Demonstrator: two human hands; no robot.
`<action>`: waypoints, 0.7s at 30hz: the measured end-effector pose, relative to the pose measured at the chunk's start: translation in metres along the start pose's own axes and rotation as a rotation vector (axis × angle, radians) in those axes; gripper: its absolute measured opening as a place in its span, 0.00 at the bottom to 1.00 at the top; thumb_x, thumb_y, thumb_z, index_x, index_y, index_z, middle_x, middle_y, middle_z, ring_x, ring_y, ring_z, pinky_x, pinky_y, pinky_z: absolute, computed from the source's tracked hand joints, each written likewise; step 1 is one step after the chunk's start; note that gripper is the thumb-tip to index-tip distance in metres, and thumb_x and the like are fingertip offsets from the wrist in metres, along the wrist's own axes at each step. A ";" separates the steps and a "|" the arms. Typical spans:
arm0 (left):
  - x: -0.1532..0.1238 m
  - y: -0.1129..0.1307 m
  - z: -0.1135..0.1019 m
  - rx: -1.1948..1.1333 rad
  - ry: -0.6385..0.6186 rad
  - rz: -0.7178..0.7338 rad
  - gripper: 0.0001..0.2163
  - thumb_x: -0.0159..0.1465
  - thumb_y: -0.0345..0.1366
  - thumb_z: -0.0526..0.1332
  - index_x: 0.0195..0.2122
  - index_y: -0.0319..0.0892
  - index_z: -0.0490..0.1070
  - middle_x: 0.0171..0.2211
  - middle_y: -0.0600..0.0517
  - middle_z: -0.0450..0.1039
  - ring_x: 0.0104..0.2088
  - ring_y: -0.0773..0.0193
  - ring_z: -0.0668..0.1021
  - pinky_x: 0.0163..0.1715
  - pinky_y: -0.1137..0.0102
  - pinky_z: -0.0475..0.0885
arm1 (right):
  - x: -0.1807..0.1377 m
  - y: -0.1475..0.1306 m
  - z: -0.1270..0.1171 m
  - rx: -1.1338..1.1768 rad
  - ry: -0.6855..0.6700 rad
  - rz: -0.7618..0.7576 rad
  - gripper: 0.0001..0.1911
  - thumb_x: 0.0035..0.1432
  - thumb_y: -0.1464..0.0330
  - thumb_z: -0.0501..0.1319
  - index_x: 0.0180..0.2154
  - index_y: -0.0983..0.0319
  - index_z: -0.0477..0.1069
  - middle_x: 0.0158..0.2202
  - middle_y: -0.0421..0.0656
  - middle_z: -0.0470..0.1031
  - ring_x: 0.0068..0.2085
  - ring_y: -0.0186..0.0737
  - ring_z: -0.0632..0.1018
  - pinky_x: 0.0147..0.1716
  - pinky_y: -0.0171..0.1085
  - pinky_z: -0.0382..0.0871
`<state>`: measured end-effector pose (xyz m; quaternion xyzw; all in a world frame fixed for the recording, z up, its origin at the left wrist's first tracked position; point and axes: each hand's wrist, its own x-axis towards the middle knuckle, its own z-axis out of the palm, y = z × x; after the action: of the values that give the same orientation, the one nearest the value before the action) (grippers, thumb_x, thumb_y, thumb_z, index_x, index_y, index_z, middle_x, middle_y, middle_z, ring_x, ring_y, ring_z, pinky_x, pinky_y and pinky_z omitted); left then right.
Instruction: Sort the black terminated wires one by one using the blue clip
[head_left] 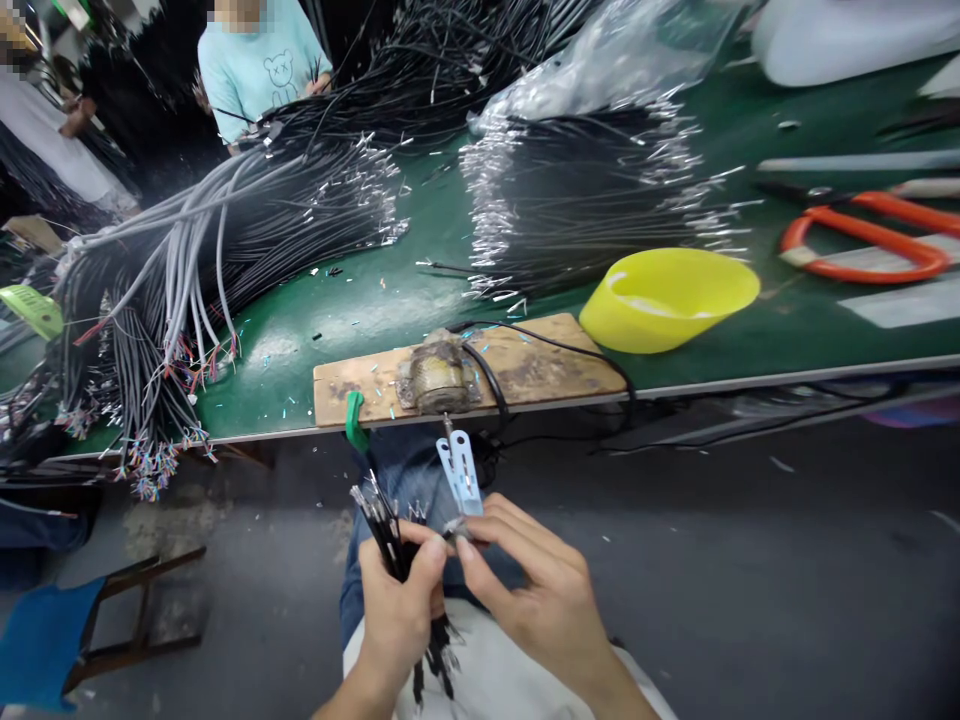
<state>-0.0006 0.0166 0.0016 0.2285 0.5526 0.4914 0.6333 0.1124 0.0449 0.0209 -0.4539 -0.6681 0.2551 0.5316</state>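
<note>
Motor (pixel 439 378): sitting on a wooden board (pixel 555 360), its shaft carrying a blue clip (pixel 462 475) on the person's side.
Left hand (pixel 401 610): clasping black cables (pixel 386 532), below the motor.
Right hand (pixel 536 580): pinching a blurred grey piece (pixel 454 528), below the motor.
Clip risk: possibly snagging fingertips, should the shaft be turning; I am not making out whether it is.
Cable risk: possibly sliding loose, should the left grip be slackening.

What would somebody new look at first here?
Probably the bright yellow container on the green table, with orange-handled scissors to its right. Next, the pale blue clothespin beside the person's right hand, while the left hand holds black wires.
</note>
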 end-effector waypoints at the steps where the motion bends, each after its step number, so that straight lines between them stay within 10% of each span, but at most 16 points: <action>1: 0.001 0.001 -0.001 -0.002 -0.004 0.010 0.17 0.48 0.50 0.65 0.24 0.41 0.66 0.09 0.62 0.51 0.10 0.77 0.51 0.10 0.76 0.45 | 0.000 0.000 0.000 0.012 -0.005 -0.006 0.08 0.51 0.75 0.56 0.23 0.59 0.67 0.18 0.39 0.69 0.21 0.36 0.69 0.24 0.37 0.66; 8: 0.001 0.011 0.001 0.009 0.011 0.056 0.19 0.47 0.52 0.65 0.23 0.41 0.65 0.09 0.63 0.50 0.10 0.78 0.51 0.10 0.77 0.47 | -0.010 0.012 0.006 0.253 0.062 0.277 0.04 0.51 0.71 0.59 0.26 0.60 0.71 0.22 0.41 0.70 0.25 0.37 0.71 0.23 0.33 0.65; 21: 0.001 0.009 0.000 -0.047 -0.221 -0.096 0.22 0.47 0.54 0.65 0.19 0.40 0.60 0.11 0.61 0.53 0.08 0.81 0.51 0.07 0.79 0.43 | -0.013 0.019 0.003 0.848 -0.264 0.669 0.16 0.47 0.55 0.63 0.26 0.63 0.71 0.22 0.41 0.70 0.24 0.35 0.71 0.25 0.33 0.68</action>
<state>-0.0042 0.0212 0.0086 0.2397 0.4782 0.4450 0.7182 0.1164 0.0422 -0.0019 -0.3517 -0.3874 0.7112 0.4694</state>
